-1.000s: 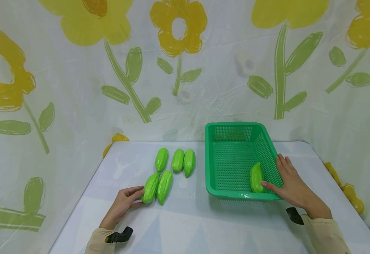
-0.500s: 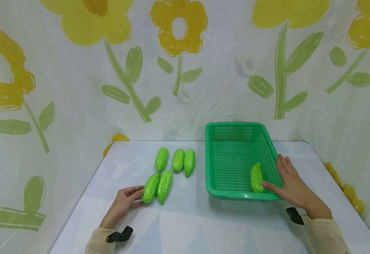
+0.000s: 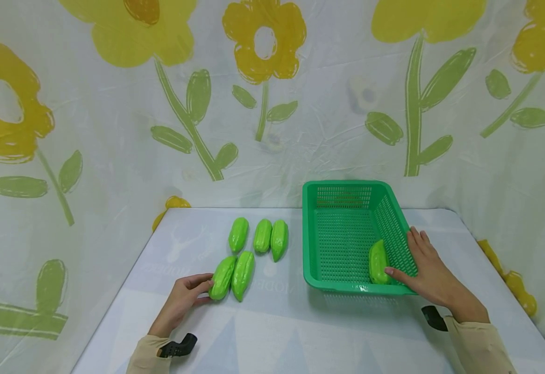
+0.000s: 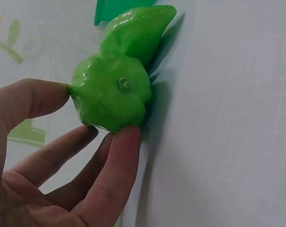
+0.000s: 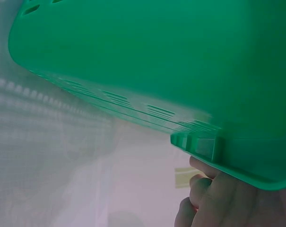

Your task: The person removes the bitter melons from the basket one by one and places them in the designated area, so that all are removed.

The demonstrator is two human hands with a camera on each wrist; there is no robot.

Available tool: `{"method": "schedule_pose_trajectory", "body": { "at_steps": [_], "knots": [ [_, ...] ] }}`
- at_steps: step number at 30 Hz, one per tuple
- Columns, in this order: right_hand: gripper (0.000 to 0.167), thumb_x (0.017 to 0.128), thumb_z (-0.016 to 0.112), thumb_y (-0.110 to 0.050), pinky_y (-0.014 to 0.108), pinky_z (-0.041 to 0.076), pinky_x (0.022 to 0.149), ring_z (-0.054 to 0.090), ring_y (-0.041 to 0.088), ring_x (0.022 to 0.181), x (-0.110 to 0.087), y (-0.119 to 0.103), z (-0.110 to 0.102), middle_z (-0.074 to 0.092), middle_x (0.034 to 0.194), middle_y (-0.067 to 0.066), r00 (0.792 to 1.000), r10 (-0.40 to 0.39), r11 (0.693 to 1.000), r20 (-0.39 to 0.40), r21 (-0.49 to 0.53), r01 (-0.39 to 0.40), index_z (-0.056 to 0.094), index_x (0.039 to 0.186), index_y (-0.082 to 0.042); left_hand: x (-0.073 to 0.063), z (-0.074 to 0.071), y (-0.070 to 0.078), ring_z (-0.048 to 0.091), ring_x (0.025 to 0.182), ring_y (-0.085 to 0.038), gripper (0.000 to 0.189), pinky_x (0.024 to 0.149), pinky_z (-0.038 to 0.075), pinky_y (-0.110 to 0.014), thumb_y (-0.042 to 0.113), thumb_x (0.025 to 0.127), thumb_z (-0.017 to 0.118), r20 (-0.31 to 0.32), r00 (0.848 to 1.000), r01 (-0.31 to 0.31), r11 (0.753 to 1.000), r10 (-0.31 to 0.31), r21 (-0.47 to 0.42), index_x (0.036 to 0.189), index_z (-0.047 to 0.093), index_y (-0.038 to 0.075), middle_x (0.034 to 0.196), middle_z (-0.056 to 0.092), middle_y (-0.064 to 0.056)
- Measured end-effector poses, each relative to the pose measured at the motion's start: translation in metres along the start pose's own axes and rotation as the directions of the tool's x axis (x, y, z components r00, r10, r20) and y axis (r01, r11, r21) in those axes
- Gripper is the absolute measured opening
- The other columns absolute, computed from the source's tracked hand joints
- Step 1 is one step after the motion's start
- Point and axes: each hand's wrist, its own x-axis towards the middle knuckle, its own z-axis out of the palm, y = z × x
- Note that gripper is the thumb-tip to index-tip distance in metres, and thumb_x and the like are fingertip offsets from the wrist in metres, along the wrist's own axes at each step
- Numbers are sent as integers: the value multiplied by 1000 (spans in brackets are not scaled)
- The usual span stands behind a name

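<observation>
With thumb and fingertips, my left hand point(image 3: 182, 301) pinches a glossy bright-green ribbed gourd point(image 3: 222, 279) at its near end. Its lobed end with a small stem stub faces the left wrist view point(image 4: 109, 92). A second pointed gourd point(image 3: 242, 276) lies right beside it. My right hand point(image 3: 433, 272) holds the right rim of a green perforated plastic basket point(image 3: 338, 287). The thumb reaches over the rim, while the other fingers point(image 5: 199, 191) lie along the outside. Inside the basket, near its front right corner, lies another gourd point(image 3: 378, 262), close to my thumb.
Behind the held gourd, one gourd point(image 3: 238, 235) lies alone and a pair point(image 3: 262, 236) lies side by side to its right. The basket stands on the right half of the white table point(image 3: 272, 337). A flower-printed curtain point(image 3: 319, 130) hangs along the back and sides.
</observation>
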Motion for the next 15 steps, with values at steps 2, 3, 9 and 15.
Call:
{"method": "schedule_pose_trajectory", "body": {
  "at_steps": [2, 3, 9, 15],
  "knots": [
    [114, 95, 64, -55, 79, 10, 121, -14, 46, 160, 0, 0, 0, -8, 172, 27, 1000, 1, 1000, 0, -2, -1, -5, 163, 6, -1, 0, 1, 70, 108, -18, 45, 86, 65, -34, 17, 100, 68, -3, 1000, -2, 1000, 3, 10, 138, 61, -6, 138, 63, -24],
    [114, 95, 64, -55, 79, 10, 121, -14, 46, 160, 0, 0, 0, -8, 172, 27, 1000, 2, 1000, -1, -3, -2, -4, 163, 6, -1, 0, 1, 70, 108, -18, 45, 86, 65, -34, 17, 99, 69, -7, 1000, -3, 1000, 3, 16, 138, 62, -5, 138, 63, -24],
    [114, 95, 64, -55, 79, 10, 121, -14, 46, 160, 0, -1, 0, -8, 172, 27, 1000, 2, 1000, 0, -5, -2, -4, 163, 6, -2, -7, 4, 69, 100, -13, 47, 81, 62, -25, 24, 99, 69, -46, 998, -24, 992, 30, 127, 139, 62, -1, 138, 65, -23],
    [114, 95, 64, -56, 79, 11, 121, -14, 46, 160, 0, -1, -1, -8, 172, 27, 1000, 6, 1000, 4, -10, -6, -5, 163, 6, -3, -16, 13, 67, 104, -7, 46, 86, 59, -20, 28, 103, 66, -92, 993, -59, 985, 75, 161, 141, 62, 3, 143, 63, -19]
  ]
}}
